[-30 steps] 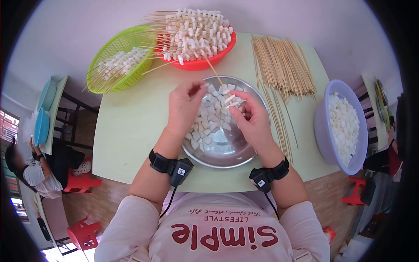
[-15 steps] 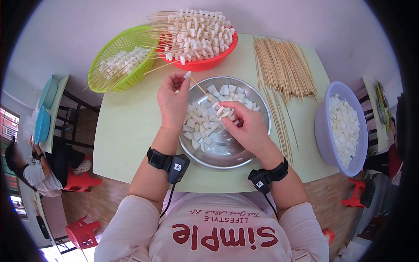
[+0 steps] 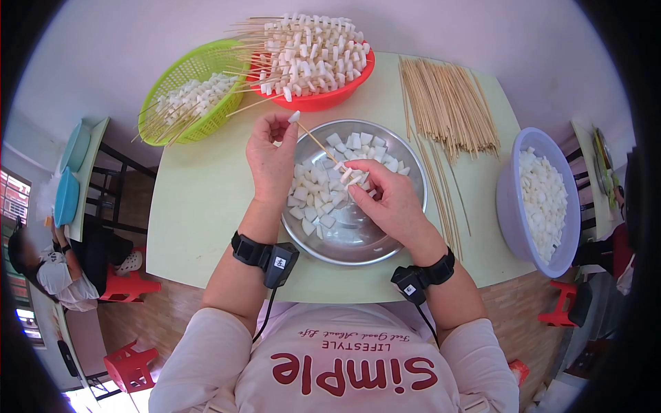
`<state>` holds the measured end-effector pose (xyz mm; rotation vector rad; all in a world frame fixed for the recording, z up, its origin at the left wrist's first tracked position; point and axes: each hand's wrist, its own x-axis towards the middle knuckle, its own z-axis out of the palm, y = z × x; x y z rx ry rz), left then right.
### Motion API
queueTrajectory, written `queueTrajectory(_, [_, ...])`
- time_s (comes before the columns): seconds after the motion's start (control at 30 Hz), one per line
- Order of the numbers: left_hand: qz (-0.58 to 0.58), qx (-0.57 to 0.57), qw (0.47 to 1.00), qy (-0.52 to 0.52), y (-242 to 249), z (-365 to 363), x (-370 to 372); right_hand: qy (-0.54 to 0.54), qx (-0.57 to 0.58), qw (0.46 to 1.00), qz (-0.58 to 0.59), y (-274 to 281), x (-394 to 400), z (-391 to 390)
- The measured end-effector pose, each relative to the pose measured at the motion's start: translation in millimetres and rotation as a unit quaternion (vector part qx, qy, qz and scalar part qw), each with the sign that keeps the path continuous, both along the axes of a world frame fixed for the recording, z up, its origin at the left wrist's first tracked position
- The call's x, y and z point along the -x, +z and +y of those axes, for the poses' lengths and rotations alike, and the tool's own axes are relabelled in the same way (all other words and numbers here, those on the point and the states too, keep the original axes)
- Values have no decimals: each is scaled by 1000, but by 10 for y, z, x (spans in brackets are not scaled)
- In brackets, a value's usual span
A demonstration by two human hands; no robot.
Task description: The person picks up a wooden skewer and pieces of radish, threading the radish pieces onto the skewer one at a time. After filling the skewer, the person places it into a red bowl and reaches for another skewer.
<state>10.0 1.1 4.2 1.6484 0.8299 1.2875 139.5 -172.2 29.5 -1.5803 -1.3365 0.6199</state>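
My left hand (image 3: 270,158) is closed in a pinch on a white cut piece (image 3: 295,117) at the tip of a bamboo skewer (image 3: 315,142). The skewer slants down to my right hand (image 3: 391,199), whose thumb and fingers grip its lower part. Several white pieces (image 3: 346,176) are threaded there, partly covered by the right fingers. Below both hands stands a steel bowl (image 3: 358,256) with loose white cut pieces (image 3: 315,199) along its left and far sides.
Behind the bowl are a red basin (image 3: 317,103) piled with filled skewers and a green basket (image 3: 160,86) of more skewers. Bare bamboo skewers (image 3: 451,107) lie at the back right. A purple tub (image 3: 509,213) of white pieces stands right. Another person (image 3: 65,275) sits far left.
My left hand has shifted very slightly left with the white piece at the skewer's tip. My right hand keeps its grip on the skewer.
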Motion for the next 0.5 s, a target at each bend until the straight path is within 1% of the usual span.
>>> queueTrajectory(0.1, [11, -12, 1000, -1, -11, 4, 1, -1, 2, 1000, 1, -6, -2, 0])
queueTrajectory(0.2, [-2, -13, 1000, 9, -22, 3, -6, -2, 3, 1000, 1, -6, -2, 2])
queueTrajectory(0.5, [35, -58, 998, 5, 29, -44, 0, -11, -1, 1000, 3, -15, -2, -2])
